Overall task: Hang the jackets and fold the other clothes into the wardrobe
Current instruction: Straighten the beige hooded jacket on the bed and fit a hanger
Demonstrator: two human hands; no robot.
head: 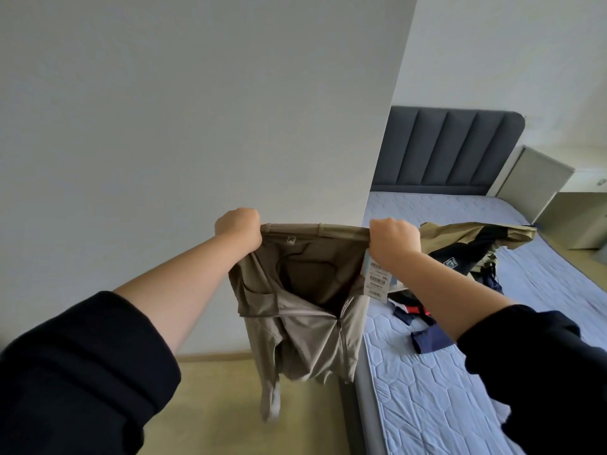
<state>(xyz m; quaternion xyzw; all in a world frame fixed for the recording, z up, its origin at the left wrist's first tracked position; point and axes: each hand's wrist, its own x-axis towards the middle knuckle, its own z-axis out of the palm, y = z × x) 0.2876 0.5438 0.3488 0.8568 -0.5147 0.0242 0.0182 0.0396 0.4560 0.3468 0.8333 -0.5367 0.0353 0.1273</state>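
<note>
— What do we have on our left?

— Our black sleeve is pushed up the forearm. Behind it rises a plain white surface; we cannot tell whether it is a wall or the wardrobe's side. Below it lies a yellowish floor.

— And our left hand?

— Its fingers are curled into a fist round one end of the taupe jacket, bunching the upper edge.

— Where is the jacket, then?

— In the air in front of us, pulled taut along its top between our two fists. The rest sags below, its zip partly open, one cuff dangling lowest above the floor, just beside the bed's edge.

— Anything attached to it?

— Paper tags with barcodes hang just under our right hand, which is likewise clenched round the other end of that edge.

— What do we see further right?

— The bed, with a pale blue quilted cover. On it a heap of clothes, olive and dark navy, lies behind our right wrist. A navy garment with a bit of red lies nearer us, partly hidden by our forearm.

— And beyond that?

— A dark grey padded headboard at the bed's far end, and a pale cabinet just beside it on the right.
</note>
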